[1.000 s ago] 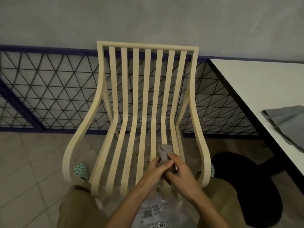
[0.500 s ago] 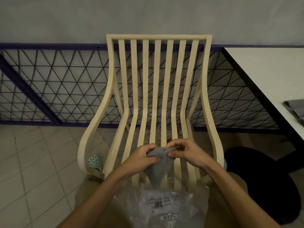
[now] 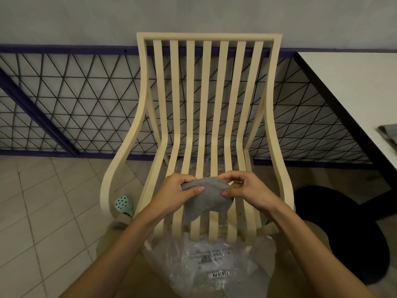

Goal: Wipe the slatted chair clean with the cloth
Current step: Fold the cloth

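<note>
A cream slatted chair (image 3: 207,93) faces me, its back against a wire-mesh fence. Both hands hold a small grey cloth (image 3: 206,198) just above the front of the seat slats. My left hand (image 3: 178,191) pinches the cloth's left edge between thumb and fingers. My right hand (image 3: 247,189) pinches its right edge. The cloth hangs bunched between them, its lower part drooping toward the seat. I cannot tell whether the cloth touches the slats.
A clear plastic bag with a printed label (image 3: 206,261) lies at the chair's front edge near my legs. A white table (image 3: 354,93) with folded grey fabric (image 3: 390,134) stands at the right. A black round base (image 3: 341,229) sits right of the chair. A mint clog (image 3: 123,204) is on the tiled floor.
The cloth came up out of the bag area and my hands moved apart, spreading it wider. My view has closed in on the chair.
</note>
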